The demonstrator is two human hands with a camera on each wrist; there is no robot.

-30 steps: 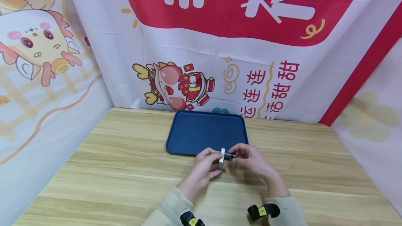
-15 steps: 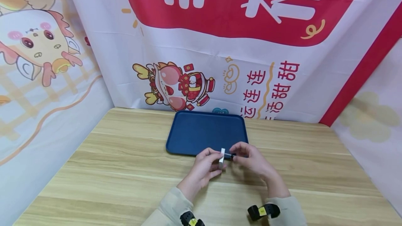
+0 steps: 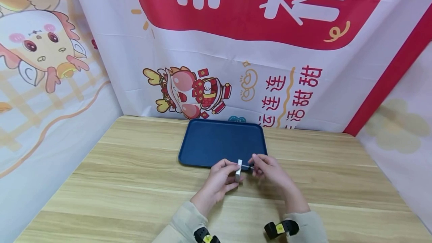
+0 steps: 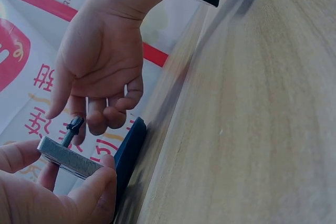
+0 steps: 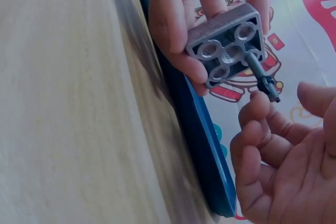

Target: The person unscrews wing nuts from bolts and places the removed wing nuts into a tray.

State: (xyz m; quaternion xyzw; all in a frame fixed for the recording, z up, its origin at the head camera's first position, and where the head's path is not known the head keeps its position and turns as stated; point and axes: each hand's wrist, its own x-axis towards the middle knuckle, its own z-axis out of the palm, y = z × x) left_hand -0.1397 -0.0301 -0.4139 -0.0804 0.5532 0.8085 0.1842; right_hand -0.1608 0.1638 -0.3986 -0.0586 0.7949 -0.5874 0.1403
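My left hand [image 3: 219, 179] holds a flat silver metal block [image 5: 231, 54] by its edges, above the table. Round sockets show on the block's face in the right wrist view. From one corner socket a threaded bolt [image 5: 255, 66] sticks out, with a small black wing nut [image 5: 266, 83] near its free end. My right hand [image 3: 270, 170] is beside that end, palm facing the block. Its thumb stands apart from the wing nut, and the other fingers are loosely bent. The index fingertip is close to the bolt's end; whether it touches, I cannot tell.
A dark blue tray [image 3: 221, 141] lies on the wooden table [image 3: 135, 183], just beyond the hands. Printed cloth [image 3: 287, 40] hangs behind the table and along both sides. Each sleeve carries a black strap [image 3: 281, 228] at the wrist.
My right hand has loosened from the wing nut and shifted slightly right, its fingers spreading apart. The left hand and the block stay in place.
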